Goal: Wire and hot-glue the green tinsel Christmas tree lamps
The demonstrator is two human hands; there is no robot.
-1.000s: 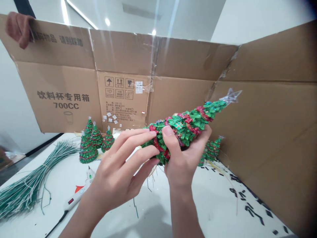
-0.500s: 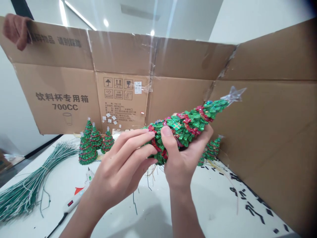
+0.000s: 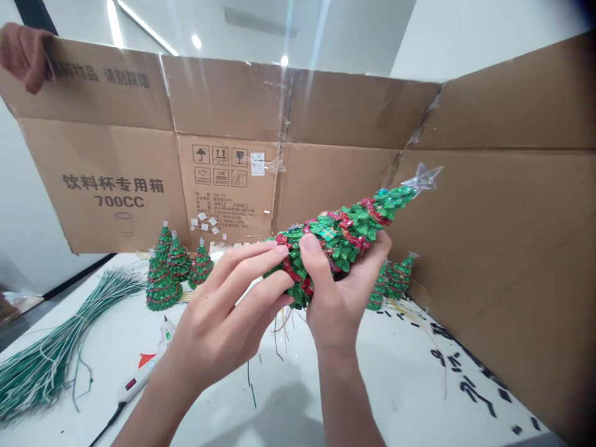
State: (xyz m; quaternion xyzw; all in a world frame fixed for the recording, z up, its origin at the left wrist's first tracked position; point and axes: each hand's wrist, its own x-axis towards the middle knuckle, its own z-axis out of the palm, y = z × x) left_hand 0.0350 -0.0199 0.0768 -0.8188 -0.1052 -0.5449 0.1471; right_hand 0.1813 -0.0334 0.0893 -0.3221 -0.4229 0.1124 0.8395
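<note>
A glittery green miniature Christmas tree (image 3: 344,233) with red garland and a clear star tip (image 3: 423,178) is held aloft over the table, tilted so the star points up and to the right. My right hand (image 3: 339,292) wraps around its middle from below, thumb lying across the front. My left hand (image 3: 237,292) grips the lower end, its fingers pressed on the base. The tree's underside is hidden behind the left fingers. Thin pale strands (image 3: 285,320) show below the base.
Several small trees (image 3: 162,282) stand at the back left, others (image 3: 398,277) at the back right. A bundle of green wires (image 3: 51,347) and a glue gun (image 3: 144,369) lie left. Black bits (image 3: 470,391) are scattered right. Cardboard walls (image 3: 339,186) enclose the back and right side.
The held tree and its star tip have shifted slightly left in view, with the right hand moving along. Both hands keep their hold.
</note>
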